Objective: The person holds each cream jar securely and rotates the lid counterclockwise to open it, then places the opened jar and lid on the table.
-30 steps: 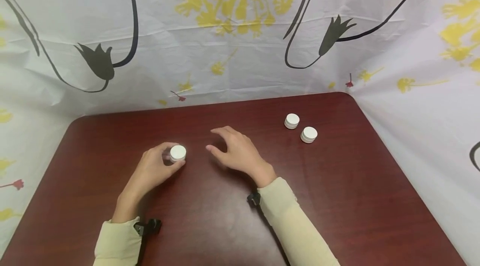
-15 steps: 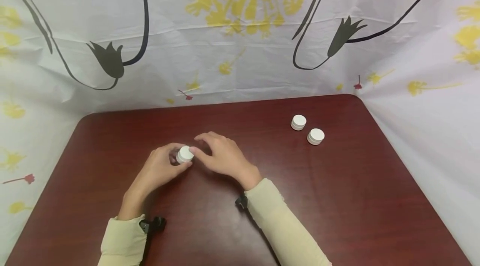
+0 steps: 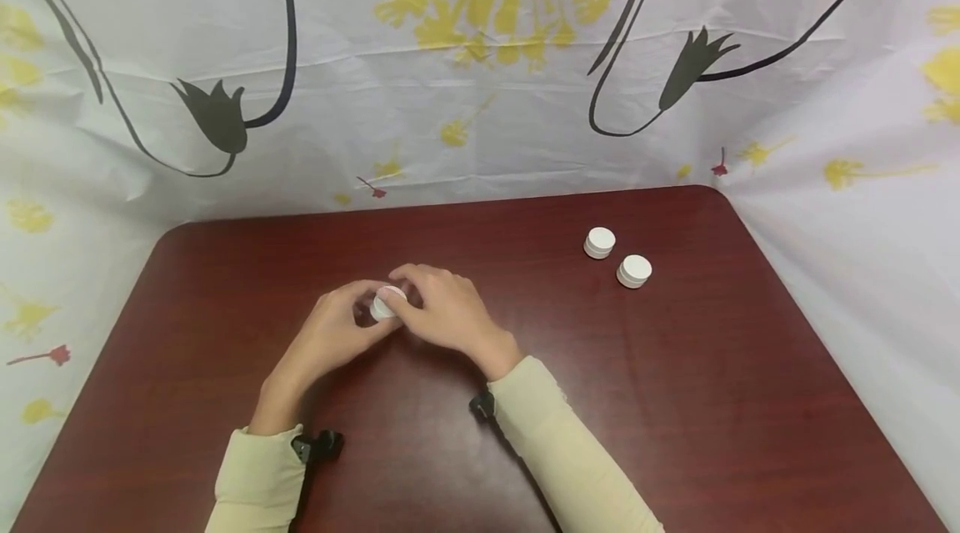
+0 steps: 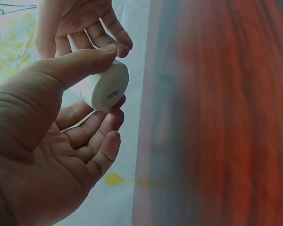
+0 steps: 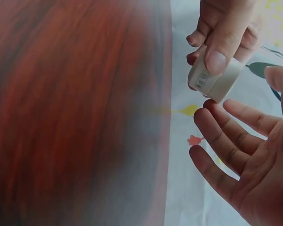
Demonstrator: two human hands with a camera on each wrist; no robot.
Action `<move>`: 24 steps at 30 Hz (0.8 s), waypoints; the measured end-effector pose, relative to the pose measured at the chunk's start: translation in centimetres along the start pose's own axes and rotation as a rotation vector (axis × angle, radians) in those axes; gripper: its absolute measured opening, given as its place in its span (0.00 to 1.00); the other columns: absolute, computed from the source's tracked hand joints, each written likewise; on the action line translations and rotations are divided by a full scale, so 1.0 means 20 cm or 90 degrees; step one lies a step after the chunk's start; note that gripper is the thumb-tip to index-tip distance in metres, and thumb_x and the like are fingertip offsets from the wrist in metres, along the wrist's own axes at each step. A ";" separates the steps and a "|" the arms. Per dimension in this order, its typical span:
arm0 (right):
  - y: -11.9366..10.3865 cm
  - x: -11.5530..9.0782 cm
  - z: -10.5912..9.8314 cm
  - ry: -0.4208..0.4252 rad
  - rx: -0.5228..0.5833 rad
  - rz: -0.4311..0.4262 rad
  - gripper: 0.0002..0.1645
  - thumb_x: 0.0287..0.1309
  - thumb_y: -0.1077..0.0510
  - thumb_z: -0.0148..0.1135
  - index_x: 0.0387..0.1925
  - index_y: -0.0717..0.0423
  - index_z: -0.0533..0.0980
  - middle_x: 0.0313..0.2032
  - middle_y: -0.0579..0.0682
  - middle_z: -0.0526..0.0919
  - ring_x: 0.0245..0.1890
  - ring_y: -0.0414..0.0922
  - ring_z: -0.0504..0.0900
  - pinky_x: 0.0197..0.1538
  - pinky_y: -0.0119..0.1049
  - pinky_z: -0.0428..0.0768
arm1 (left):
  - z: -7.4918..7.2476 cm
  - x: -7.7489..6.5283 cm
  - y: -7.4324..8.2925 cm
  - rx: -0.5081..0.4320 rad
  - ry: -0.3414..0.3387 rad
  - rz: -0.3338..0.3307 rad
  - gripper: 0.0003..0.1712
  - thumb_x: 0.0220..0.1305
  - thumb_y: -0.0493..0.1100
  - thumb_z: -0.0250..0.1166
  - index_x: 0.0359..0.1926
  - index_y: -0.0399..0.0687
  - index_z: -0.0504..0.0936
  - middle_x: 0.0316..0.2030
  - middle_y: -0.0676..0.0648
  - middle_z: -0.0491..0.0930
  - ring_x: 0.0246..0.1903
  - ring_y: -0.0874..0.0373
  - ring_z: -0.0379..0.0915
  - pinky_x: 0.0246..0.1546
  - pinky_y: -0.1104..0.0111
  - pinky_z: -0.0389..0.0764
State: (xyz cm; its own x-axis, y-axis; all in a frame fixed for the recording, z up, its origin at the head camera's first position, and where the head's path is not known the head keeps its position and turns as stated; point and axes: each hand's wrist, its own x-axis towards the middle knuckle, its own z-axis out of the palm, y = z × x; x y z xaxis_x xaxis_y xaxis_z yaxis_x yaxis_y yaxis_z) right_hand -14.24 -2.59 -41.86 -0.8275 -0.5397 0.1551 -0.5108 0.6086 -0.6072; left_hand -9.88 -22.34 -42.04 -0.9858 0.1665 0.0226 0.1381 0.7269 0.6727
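Note:
A small round white jar [image 3: 382, 309] is pinched by my left hand [image 3: 330, 335] near the middle-left of the table. In the left wrist view my thumb lies on the upper edge of the jar [image 4: 112, 87], with fingers under its lower edge; small dark print shows on its base. My right hand [image 3: 452, 314] comes in from the right, its thumb overlapping the lid in the head view. From the right wrist, the fingers of this hand [image 5: 259, 162] look spread and fairly straight, fingertips right at the lid end of the jar [image 5: 229, 80].
Two more white jars, a farther one [image 3: 599, 243] and a nearer one [image 3: 634, 271], stand close together at the back right of the dark red table [image 3: 720, 399]. A white flower-printed cloth [image 3: 480, 116] hangs behind the table and along its sides.
My right hand has moved left to the jar, its thumb now over the lid. The left hand with the jar has shifted slightly right towards it. The view has shifted a little.

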 end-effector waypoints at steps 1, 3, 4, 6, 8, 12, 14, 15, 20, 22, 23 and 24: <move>0.01 0.00 -0.01 0.004 -0.004 0.002 0.27 0.77 0.33 0.53 0.59 0.44 0.82 0.42 0.39 0.88 0.37 0.37 0.84 0.42 0.38 0.83 | 0.00 0.01 0.01 0.001 -0.001 0.001 0.27 0.63 0.53 0.77 0.60 0.48 0.85 0.50 0.48 0.88 0.43 0.54 0.83 0.47 0.60 0.83; 0.02 -0.01 -0.03 0.012 -0.015 0.008 0.25 0.76 0.33 0.53 0.55 0.43 0.83 0.42 0.38 0.87 0.36 0.37 0.83 0.40 0.38 0.82 | 0.01 0.03 0.03 0.006 -0.004 0.010 0.28 0.64 0.52 0.77 0.61 0.47 0.85 0.52 0.47 0.88 0.45 0.53 0.83 0.48 0.58 0.83; 0.02 -0.02 -0.04 0.018 -0.019 0.012 0.24 0.76 0.32 0.54 0.54 0.42 0.83 0.41 0.38 0.87 0.35 0.37 0.82 0.39 0.38 0.81 | 0.01 0.04 0.04 0.008 -0.006 0.015 0.27 0.64 0.52 0.77 0.61 0.47 0.85 0.53 0.46 0.88 0.46 0.52 0.83 0.50 0.57 0.83; 0.03 -0.03 -0.06 0.031 -0.027 0.025 0.23 0.75 0.32 0.55 0.51 0.41 0.83 0.39 0.37 0.87 0.33 0.36 0.82 0.37 0.37 0.80 | 0.02 0.07 0.06 0.006 -0.012 0.022 0.27 0.64 0.51 0.77 0.61 0.47 0.85 0.54 0.45 0.87 0.49 0.50 0.82 0.53 0.54 0.83; 0.05 -0.04 -0.08 0.046 -0.033 0.036 0.22 0.73 0.32 0.58 0.49 0.41 0.83 0.37 0.36 0.86 0.32 0.36 0.81 0.36 0.36 0.79 | 0.03 0.10 0.09 0.000 -0.019 0.028 0.27 0.64 0.50 0.77 0.61 0.46 0.85 0.56 0.44 0.87 0.53 0.48 0.82 0.58 0.50 0.82; 0.10 -0.06 -0.11 0.066 -0.042 0.053 0.21 0.70 0.32 0.62 0.47 0.41 0.83 0.31 0.36 0.83 0.28 0.36 0.79 0.32 0.35 0.77 | 0.06 0.15 0.13 -0.019 -0.038 0.030 0.28 0.64 0.50 0.76 0.62 0.46 0.84 0.58 0.43 0.86 0.57 0.47 0.81 0.61 0.48 0.80; 0.13 -0.08 -0.13 0.075 -0.045 0.059 0.21 0.69 0.32 0.62 0.46 0.41 0.83 0.29 0.36 0.81 0.27 0.36 0.78 0.31 0.34 0.76 | 0.08 0.18 0.15 -0.026 -0.043 0.039 0.27 0.64 0.50 0.76 0.62 0.46 0.84 0.58 0.43 0.86 0.57 0.47 0.81 0.62 0.48 0.80; 0.14 -0.08 -0.14 0.079 -0.046 0.064 0.20 0.69 0.32 0.62 0.46 0.40 0.83 0.28 0.36 0.81 0.26 0.36 0.77 0.31 0.34 0.75 | 0.09 0.19 0.16 -0.028 -0.045 0.043 0.27 0.64 0.50 0.76 0.61 0.46 0.84 0.58 0.44 0.86 0.57 0.47 0.81 0.62 0.48 0.80; 0.20 -0.12 -0.17 0.100 -0.039 0.087 0.19 0.70 0.33 0.62 0.45 0.41 0.82 0.27 0.36 0.80 0.25 0.37 0.76 0.31 0.35 0.75 | 0.14 0.24 0.20 -0.036 -0.051 0.061 0.28 0.63 0.50 0.77 0.61 0.47 0.85 0.58 0.44 0.87 0.60 0.47 0.81 0.66 0.48 0.78; 0.21 -0.14 -0.19 0.108 -0.035 0.092 0.19 0.70 0.33 0.63 0.45 0.41 0.83 0.27 0.37 0.80 0.26 0.37 0.77 0.31 0.35 0.75 | 0.16 0.25 0.22 -0.037 -0.050 0.064 0.27 0.63 0.49 0.77 0.61 0.47 0.85 0.58 0.44 0.87 0.60 0.47 0.81 0.67 0.47 0.78; 0.22 -0.14 -0.19 0.112 -0.037 0.094 0.20 0.70 0.33 0.62 0.45 0.41 0.83 0.27 0.37 0.81 0.26 0.36 0.77 0.31 0.35 0.75 | 0.17 0.26 0.23 -0.037 -0.048 0.065 0.27 0.63 0.49 0.77 0.61 0.46 0.85 0.58 0.44 0.87 0.60 0.47 0.81 0.67 0.47 0.78; 0.23 -0.15 -0.20 0.116 -0.036 0.097 0.20 0.70 0.33 0.62 0.45 0.41 0.83 0.28 0.37 0.81 0.26 0.36 0.77 0.31 0.35 0.75 | 0.18 0.26 0.24 -0.037 -0.046 0.067 0.28 0.62 0.49 0.78 0.61 0.46 0.85 0.58 0.44 0.87 0.60 0.47 0.81 0.67 0.48 0.78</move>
State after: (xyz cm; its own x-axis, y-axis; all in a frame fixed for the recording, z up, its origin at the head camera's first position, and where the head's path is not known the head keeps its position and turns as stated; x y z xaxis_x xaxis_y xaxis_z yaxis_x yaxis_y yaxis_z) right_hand -15.09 4.11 -42.01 -0.9215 -0.3293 0.2062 -0.3855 0.7089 -0.5907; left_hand -14.08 -15.62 -41.38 -0.9564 0.2888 0.0442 0.2331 0.6630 0.7114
